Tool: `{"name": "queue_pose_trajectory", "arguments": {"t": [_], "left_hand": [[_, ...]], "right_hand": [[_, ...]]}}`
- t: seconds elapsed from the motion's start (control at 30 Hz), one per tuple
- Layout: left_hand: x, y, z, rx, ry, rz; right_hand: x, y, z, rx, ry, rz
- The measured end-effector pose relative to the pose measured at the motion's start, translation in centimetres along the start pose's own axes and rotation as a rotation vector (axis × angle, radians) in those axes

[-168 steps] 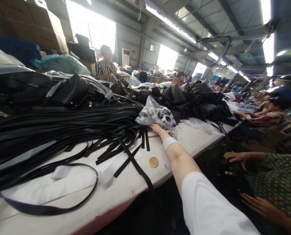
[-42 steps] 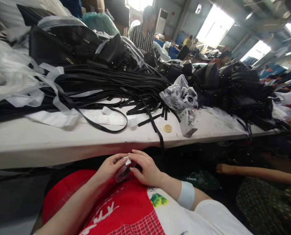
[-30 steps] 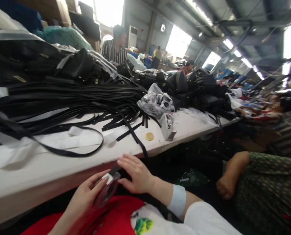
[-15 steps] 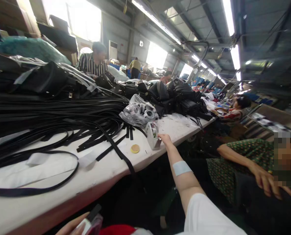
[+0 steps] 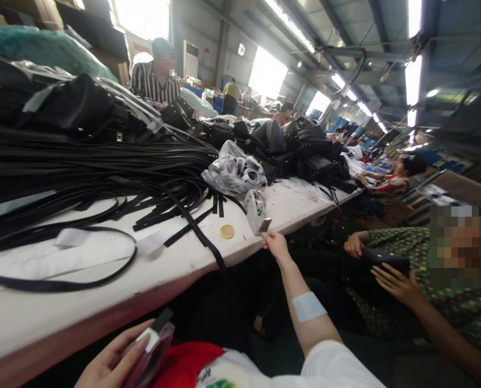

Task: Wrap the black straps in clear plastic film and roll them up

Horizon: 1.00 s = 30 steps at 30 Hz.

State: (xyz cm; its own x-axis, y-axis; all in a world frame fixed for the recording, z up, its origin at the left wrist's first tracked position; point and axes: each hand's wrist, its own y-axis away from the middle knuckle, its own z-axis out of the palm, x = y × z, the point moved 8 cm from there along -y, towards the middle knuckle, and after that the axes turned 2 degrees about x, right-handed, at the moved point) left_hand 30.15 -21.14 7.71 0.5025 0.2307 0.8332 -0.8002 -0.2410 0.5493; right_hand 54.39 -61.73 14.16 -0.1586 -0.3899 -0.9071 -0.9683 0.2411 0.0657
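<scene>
At the table's front edge, my right hand (image 5: 276, 246) has its fingers pinched together. A small shiny flat piece (image 5: 266, 224) sticks up at its fingertips, next to a white open-topped container (image 5: 255, 214) with small items inside. At the lower left, my left hand (image 5: 117, 353) is closed on a black strap end (image 5: 162, 320) with a white piece (image 5: 151, 340) and clear plastic around it; its exact kind is partly hidden by the fingers. A yellow round tin or tape roll (image 5: 226, 231) lies to the left of the container.
Long black straps (image 5: 103, 167) cover the left of the white table (image 5: 176, 275). Behind the container lie a clear bag of rolls (image 5: 234, 170) and piled black bags (image 5: 297, 145). A co-worker in a patterned green top (image 5: 426, 253) sits close on my right, holding a black item.
My right hand has drawn back slightly from the container, and a shiny piece now shows at its fingertips. My left hand has come further into view. The co-worker's hands have shifted onto a black item.
</scene>
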Motion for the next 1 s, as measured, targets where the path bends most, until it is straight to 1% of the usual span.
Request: {"name": "queue_pose_trajectory", "arguments": {"t": [0.03, 0.1, 0.17, 0.23, 0.3, 0.33, 0.4, 0.47, 0.57, 0.67, 0.77, 0.83, 0.9, 0.93, 1.0], "left_hand": [[0.5, 0.4, 0.4, 0.004, -0.004, -0.001], [1.9, 1.2, 1.0, 0.024, -0.013, 0.039], [2.9, 1.8, 1.6, 0.044, 0.0, 0.088], [3.6, 2.2, 1.5, 0.088, 0.037, 0.14], [3.7, 2.5, 1.1, 0.129, 0.077, 0.178], [3.6, 2.6, 0.8, 0.144, 0.093, 0.192], [3.4, 2.8, 0.0, 0.173, 0.11, 0.218], [3.2, 3.0, -0.9, 0.205, 0.099, 0.243], [3.1, 3.2, -1.7, 0.227, 0.078, 0.264], [3.3, 3.4, -2.1, 0.243, 0.105, 0.289], [3.3, 3.2, -2.2, 0.275, 0.114, 0.296], [3.1, 2.9, -2.5, 0.32, 0.064, 0.285], [3.2, 3.0, -3.0, 0.389, -0.002, 0.286], [3.5, 3.1, -3.3, 0.42, -0.038, 0.299], [4.3, 3.8, -3.5, 0.452, -0.116, 0.358]], "right_hand": [[-0.6, 1.0, 1.8, -0.062, -0.016, -0.004], [-2.1, 4.0, 6.5, -0.224, -0.045, -0.007], [-3.9, 8.4, 11.9, -0.46, -0.102, -0.01], [-5.9, 13.9, 16.7, -0.722, -0.187, -0.017], [-7.6, 19.1, 20.0, -0.95, -0.271, -0.019], [-8.2, 21.2, 21.1, -1.03, -0.301, -0.014], [-8.6, 24.1, 22.6, -1.137, -0.338, 0.001], [-8.4, 25.3, 23.6, -1.168, -0.324, 0.018], [-7.1, 25.4, 24.6, -1.118, -0.222, 0.052], [-6.2, 25.0, 25.1, -1.08, -0.133, 0.083], [-5.9, 24.9, 25.3, -1.104, -0.099, 0.106], [-5.9, 25.4, 25.4, -1.178, -0.13, 0.157], [-6.1, 26.0, 25.6, -1.253, -0.211, 0.224], [-6.3, 26.2, 25.6, -1.271, -0.255, 0.251], [-6.6, 26.6, 25.8, -1.257, -0.324, 0.278]]}}
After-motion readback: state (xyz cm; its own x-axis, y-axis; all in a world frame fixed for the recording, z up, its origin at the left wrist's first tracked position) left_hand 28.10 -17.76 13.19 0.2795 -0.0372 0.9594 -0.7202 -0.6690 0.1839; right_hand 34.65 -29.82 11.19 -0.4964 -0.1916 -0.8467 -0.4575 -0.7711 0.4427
